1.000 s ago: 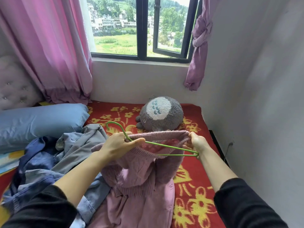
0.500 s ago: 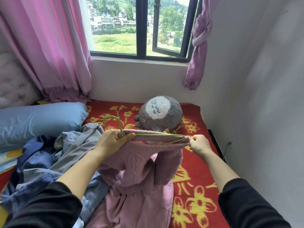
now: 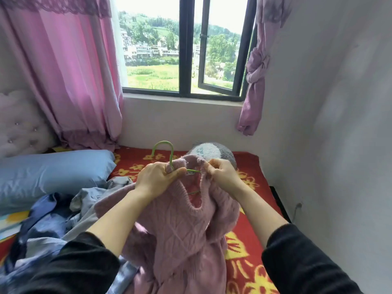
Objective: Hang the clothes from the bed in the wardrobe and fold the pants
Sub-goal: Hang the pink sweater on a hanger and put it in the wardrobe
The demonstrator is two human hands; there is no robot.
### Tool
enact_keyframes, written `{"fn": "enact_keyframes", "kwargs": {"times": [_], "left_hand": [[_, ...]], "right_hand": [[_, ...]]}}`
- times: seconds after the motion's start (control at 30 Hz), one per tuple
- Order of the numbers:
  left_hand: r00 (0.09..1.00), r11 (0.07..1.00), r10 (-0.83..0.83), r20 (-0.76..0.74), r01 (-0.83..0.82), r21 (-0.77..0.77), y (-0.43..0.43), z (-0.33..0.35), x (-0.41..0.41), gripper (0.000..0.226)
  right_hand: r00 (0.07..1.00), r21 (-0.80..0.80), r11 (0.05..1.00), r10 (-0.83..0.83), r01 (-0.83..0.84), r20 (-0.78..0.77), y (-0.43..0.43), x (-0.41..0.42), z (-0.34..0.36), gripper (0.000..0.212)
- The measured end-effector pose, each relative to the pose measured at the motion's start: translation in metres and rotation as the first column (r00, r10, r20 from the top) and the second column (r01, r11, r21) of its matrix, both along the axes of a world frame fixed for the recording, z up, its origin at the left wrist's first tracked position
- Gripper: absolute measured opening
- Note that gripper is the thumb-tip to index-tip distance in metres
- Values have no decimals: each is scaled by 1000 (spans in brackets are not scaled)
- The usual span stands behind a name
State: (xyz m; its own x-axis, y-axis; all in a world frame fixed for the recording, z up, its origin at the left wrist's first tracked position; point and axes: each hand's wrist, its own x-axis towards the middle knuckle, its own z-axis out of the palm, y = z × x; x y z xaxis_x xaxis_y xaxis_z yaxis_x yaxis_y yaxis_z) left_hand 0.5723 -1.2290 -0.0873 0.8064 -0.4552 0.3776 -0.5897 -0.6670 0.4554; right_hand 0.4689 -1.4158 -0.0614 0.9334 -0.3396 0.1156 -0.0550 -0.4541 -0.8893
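My left hand (image 3: 158, 177) is closed round the neck of a green wire hanger (image 3: 171, 154) and a fold of the pink knitted sweater (image 3: 180, 225) at its collar, so that the hook stands upright, clear of the wool. My right hand (image 3: 222, 177) pinches the opposite edge of the collar between curled fingers and thumb, I judge to stretch the neck opening over the hanger's shoulder. The sweater is lifted by the collar just above the bed (image 3: 250, 257), its body trailing down toward me, and a heap of blue and grey clothes (image 3: 63, 219) lies to its left, not yet hung.
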Motion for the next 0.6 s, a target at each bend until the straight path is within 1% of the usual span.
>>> {"fn": "enact_keyframes", "kwargs": {"times": [0.03,0.13,0.17,0.2,0.27,0.33,0.37,0.4,0.43,0.47,0.5,0.53,0.6], "left_hand": [[1000,998,10,-2,-10,-62,3,13,4,63],[999,982,24,27,-18,-187,13,53,13,50],[1000,977,17,24,-11,-214,16,66,15,50],[1000,972,11,14,-8,-237,18,77,16,51],[1000,961,7,-11,-10,-276,24,98,18,59],[999,949,-4,-32,-6,-314,37,112,16,70],[999,946,-24,-43,9,-323,44,117,14,72],[997,950,-50,-54,30,-312,50,120,11,72],[995,959,-69,-66,48,-280,57,121,8,75],[994,970,-77,-78,57,-235,64,122,5,80],[994,979,-74,-82,56,-197,74,121,3,85],[995,983,-56,-77,41,-179,86,120,2,87],[998,986,6,-64,-16,-165,120,113,1,83]], "right_hand": [[1000,-28,1000,-12,13,27,2,5,6,22],[987,-252,958,-114,138,109,2,17,29,16],[981,-292,943,-116,157,153,6,20,38,16],[974,-303,939,-99,160,206,13,22,48,18],[947,-263,956,-44,133,318,27,28,64,23],[928,-255,961,-6,108,372,40,30,74,27],[932,-306,946,15,104,361,47,30,77,27],[942,-399,910,26,116,335,52,30,76,31],[950,-499,854,20,145,311,56,30,74,39],[952,-566,802,-13,193,307,60,30,71,49],[945,-584,774,-57,245,322,64,30,70,58],[938,-574,768,-98,283,331,66,30,71,64],[937,-535,784,-167,314,306,67,32,75,69]]}}
